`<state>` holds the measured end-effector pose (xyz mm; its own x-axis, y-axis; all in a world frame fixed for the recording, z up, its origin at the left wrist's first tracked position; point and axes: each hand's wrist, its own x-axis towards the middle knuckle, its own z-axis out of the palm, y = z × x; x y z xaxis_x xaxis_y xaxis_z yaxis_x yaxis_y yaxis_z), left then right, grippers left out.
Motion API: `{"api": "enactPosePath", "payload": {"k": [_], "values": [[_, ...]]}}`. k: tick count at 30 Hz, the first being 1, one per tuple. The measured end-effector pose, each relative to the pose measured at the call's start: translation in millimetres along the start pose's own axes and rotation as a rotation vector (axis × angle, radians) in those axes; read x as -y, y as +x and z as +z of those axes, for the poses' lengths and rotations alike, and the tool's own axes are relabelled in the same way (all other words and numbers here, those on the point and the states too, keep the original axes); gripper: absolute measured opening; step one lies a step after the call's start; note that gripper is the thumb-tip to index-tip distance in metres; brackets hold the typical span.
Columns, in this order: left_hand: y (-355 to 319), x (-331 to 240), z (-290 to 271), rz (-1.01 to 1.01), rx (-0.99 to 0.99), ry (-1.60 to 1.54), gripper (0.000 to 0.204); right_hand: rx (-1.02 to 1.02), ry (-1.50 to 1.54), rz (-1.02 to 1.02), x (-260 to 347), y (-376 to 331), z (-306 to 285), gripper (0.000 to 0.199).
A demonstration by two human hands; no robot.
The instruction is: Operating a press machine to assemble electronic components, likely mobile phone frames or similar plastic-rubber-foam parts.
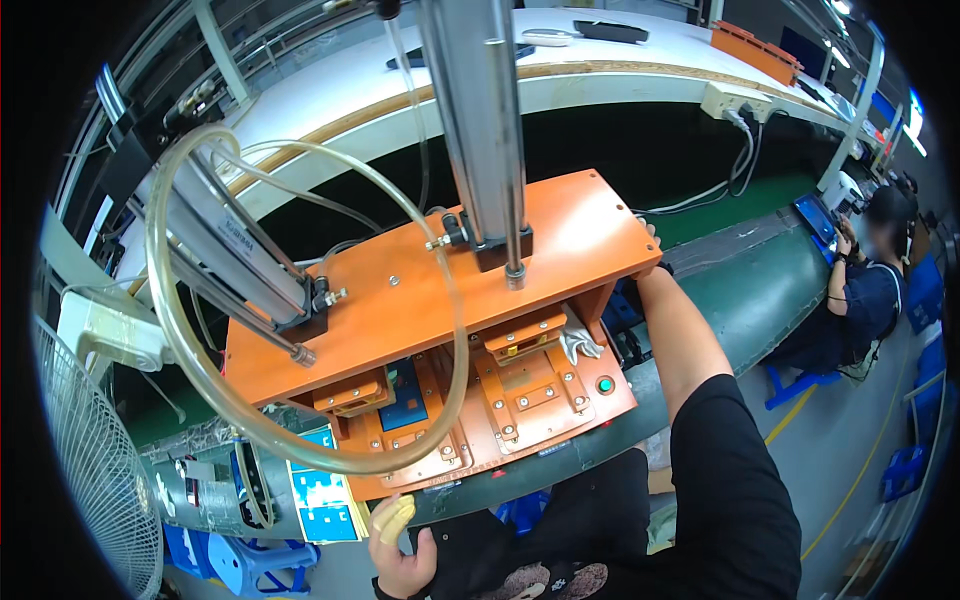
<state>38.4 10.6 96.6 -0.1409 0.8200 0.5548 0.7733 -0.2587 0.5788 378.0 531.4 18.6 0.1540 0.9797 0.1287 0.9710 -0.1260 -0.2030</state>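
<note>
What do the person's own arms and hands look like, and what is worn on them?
The right arm has a short black sleeve, and the forearm below it is bare. The right hand is hidden behind the orange press. The left hand has no glove, only a yellowish wrap on one finger.

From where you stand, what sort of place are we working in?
Most likely a factory assembly line. An orange two-station pneumatic press jig with air cylinders and clear hose sits on a long green conveyor belt, and another seated worker works further along it.
</note>
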Motion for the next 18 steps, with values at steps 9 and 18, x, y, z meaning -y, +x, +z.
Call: {"api": "enactPosePath", "payload": {"k": [9,18], "values": [[-23.9,1.9,-16.6,-0.212,0.043,0.020,0.032,0.168,-0.022,-0.035,36.3,-5.2,-24.8,0.046],[-20.1,9.9,-11.8,-0.297,0.061,0.036,0.031,0.339,0.906,-0.126,33.7,-16.1,-36.4,0.049]]}}
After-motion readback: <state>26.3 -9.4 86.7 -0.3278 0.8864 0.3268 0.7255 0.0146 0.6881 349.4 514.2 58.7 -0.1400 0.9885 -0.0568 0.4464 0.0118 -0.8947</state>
